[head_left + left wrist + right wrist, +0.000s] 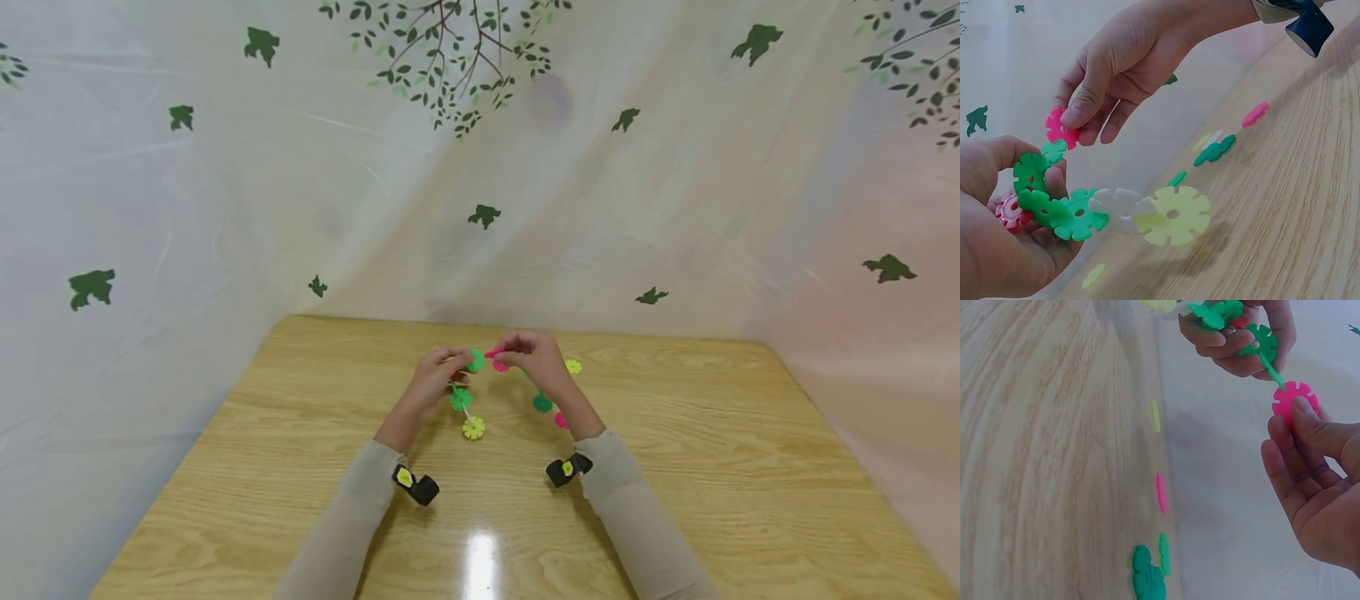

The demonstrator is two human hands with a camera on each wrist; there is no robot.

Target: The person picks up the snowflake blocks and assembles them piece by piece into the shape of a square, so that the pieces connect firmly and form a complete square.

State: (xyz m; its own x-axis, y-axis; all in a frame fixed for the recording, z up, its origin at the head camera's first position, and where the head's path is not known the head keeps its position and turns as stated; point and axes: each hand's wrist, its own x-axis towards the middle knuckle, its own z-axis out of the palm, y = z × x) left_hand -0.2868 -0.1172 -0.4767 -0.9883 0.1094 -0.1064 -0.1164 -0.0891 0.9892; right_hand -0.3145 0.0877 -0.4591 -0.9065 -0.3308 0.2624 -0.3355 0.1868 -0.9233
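Observation:
My left hand holds a chain of notched, flower-shaped plastic discs. Green discs and a red disc sit within its fingers. A white disc and a yellow disc stick out from the chain over the table. Between thumb and fingers, my right hand pinches a pink disc. This disc's edge meets a small light green disc at the chain's upper end. Both hands are raised above the table, close together.
Loose discs lie on the wooden table: a yellow one, a pink one and dark green ones near the right wrist. Another pink disc lies toward the far edge. A patterned cloth hangs behind the table.

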